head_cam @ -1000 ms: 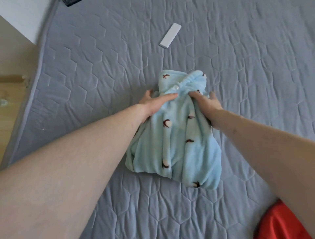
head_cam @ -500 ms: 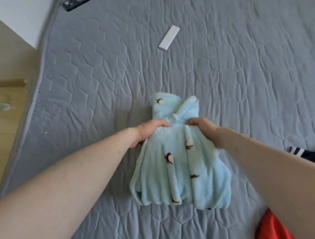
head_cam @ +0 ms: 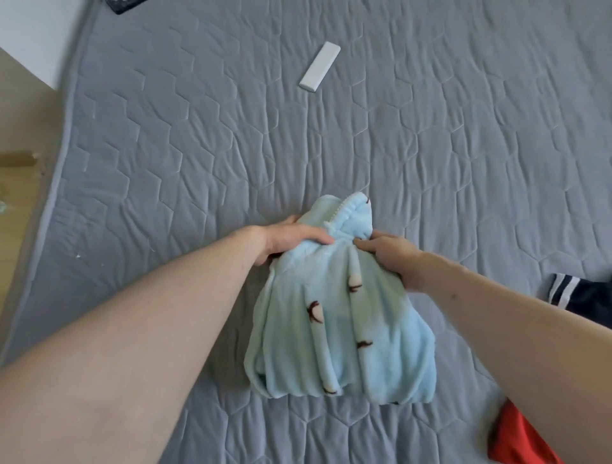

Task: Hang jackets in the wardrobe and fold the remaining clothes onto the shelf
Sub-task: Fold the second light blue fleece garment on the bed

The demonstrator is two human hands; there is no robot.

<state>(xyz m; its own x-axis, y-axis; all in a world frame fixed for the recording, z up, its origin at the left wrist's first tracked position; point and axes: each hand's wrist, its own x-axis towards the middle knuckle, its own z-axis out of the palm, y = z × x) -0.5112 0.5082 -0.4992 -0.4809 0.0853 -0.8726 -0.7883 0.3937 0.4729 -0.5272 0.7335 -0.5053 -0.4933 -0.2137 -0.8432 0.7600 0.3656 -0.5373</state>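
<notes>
Both hands are on the blue fleece (head_cam: 334,318), which lies bunched into a rough bundle on the grey mattress (head_cam: 430,149), near its close edge. The left hand (head_cam: 291,238) curls over the garment's upper left corner, fingers on top and thumb tucked out of sight beneath, so it is holding cloth; the right hand (head_cam: 390,255) pinches a gathered ridge of fleece just below the collar, the two hands nearly touching at the middle. By the look of it the garment is mid-fold: the sides are drawn in and the hem is doubled under, but the collar end sticks up loose beyond the hands, so I judge this piece only partly folded and not ready for the shelf. Neither wardrobe nor shelf is in view, so how much has already been hung or stacked cannot be told. At least two more pieces wait at the right edge: a dark top (head_cam: 583,298) with white stripes, and a red cloth (head_cam: 516,440) near the bottom corner (both cut off by the frame). A white remote (head_cam: 319,70) lies well apart up the mattress, and a dark object (head_cam: 124,4) peeks in at the top left; neither hinders the fold.
</notes>
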